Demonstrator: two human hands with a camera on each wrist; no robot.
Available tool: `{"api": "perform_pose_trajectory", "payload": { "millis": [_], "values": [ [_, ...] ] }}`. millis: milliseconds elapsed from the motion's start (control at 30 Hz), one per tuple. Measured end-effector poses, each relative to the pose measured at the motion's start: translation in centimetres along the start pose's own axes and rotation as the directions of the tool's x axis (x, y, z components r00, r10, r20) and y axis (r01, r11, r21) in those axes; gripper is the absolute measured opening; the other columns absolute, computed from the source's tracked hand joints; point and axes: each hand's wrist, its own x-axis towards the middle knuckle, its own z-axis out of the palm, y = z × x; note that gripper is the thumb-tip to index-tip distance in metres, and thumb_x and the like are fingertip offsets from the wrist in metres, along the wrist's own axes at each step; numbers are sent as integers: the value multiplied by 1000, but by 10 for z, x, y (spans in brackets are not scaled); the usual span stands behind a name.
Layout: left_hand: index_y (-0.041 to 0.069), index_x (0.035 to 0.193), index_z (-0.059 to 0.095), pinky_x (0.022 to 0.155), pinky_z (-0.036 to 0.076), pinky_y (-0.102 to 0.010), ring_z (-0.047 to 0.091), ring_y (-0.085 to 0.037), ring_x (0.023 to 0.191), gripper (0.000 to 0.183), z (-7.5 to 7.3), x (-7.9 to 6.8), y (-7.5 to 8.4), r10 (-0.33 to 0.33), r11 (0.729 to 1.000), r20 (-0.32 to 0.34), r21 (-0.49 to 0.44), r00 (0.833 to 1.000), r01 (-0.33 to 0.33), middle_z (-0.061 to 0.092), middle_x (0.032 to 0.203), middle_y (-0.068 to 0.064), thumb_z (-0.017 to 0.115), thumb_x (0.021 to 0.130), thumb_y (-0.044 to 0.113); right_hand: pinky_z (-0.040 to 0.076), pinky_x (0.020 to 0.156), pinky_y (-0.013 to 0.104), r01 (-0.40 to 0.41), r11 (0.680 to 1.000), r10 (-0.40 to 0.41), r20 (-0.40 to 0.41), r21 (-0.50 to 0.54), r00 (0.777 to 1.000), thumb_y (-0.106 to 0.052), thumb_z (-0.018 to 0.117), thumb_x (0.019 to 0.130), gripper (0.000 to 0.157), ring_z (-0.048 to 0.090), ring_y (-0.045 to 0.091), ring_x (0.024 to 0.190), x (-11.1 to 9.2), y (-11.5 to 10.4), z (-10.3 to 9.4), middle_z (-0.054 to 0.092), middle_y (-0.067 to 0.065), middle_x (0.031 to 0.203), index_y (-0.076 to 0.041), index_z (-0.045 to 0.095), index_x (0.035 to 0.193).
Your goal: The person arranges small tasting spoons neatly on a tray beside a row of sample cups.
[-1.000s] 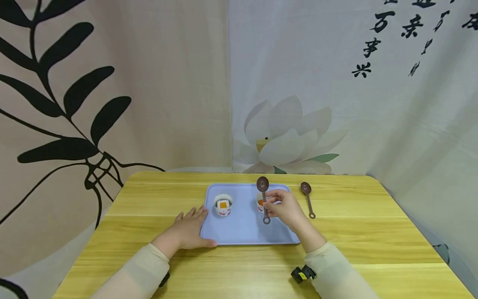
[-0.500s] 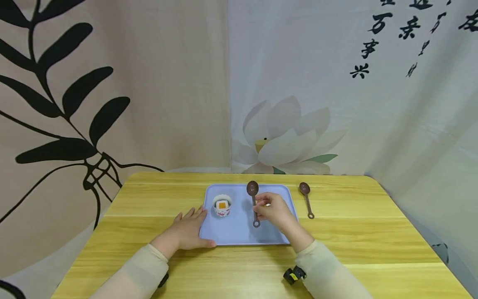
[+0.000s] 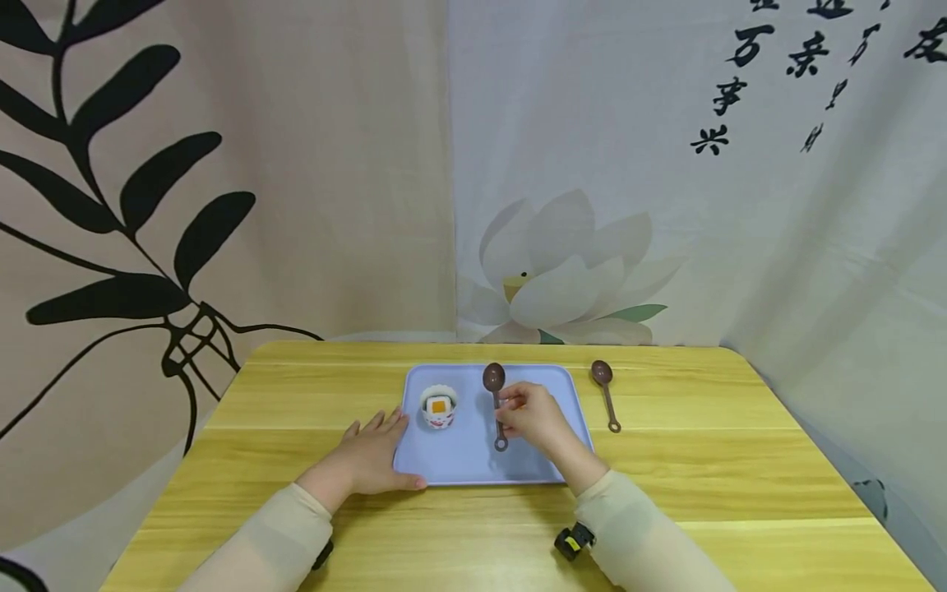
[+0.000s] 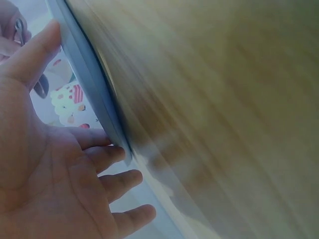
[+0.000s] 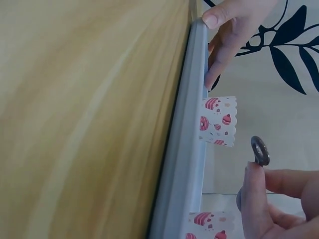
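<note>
My right hand (image 3: pixel 538 423) pinches the handle of a brown spoon (image 3: pixel 493 377) above the blue tray (image 3: pixel 459 464), between the tray's middle and its right side. The spoon's bowl points to the far side, and its ringed end (image 5: pixel 260 151) sticks out past my fingertips. At the tray's left edge rests my left hand (image 3: pixel 362 459), fingers spread and thumb along the near rim. A patterned paper cup (image 3: pixel 438 419) on the tray's left half holds a white piece with an orange square. Another patterned cup (image 5: pixel 212 225) shows in the right wrist view; my right hand hides it in the head view.
A second brown spoon (image 3: pixel 607 395) lies on the wooden table (image 3: pixel 740 477), right of the tray. Behind the table hangs a printed curtain (image 3: pixel 355 164) with leaves, a flower and writing.
My right hand has moved left over the tray with the spoon, slowing in the latest half second, and now covers the right cup. My left hand keeps its place at the tray edge.
</note>
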Motion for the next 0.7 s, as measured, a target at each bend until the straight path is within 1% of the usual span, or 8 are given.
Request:
{"api": "perform_pose_trajectory", "payload": {
  "millis": [200,467,700],
  "values": [
    [-6,154,30,113,12,-72,21,-50,146,115,0,1,-1,-2,1000,8,4,1000,1,24,162,-22,73,77,68,60,59,32,-4,1000,4,17,-1,1000,9,70,86,23,66,15,63,2,3,5,66,13,82,9,64,109],
    [-7,153,31,112,13,-72,21,-51,146,115,-2,0,1,-2,1000,8,-18,1000,2,25,161,-23,75,76,66,60,58,33,11,1000,-12,25,21,1000,11,69,85,22,64,13,59,4,6,14,66,13,79,12,64,106],
    [-6,153,31,112,13,-73,22,-51,145,115,-2,-1,2,-6,1000,6,-16,1000,6,26,161,-23,75,76,67,60,58,33,-4,1000,4,42,-1,999,11,68,85,22,63,13,56,3,6,21,65,12,78,13,62,106]
  ]
}}
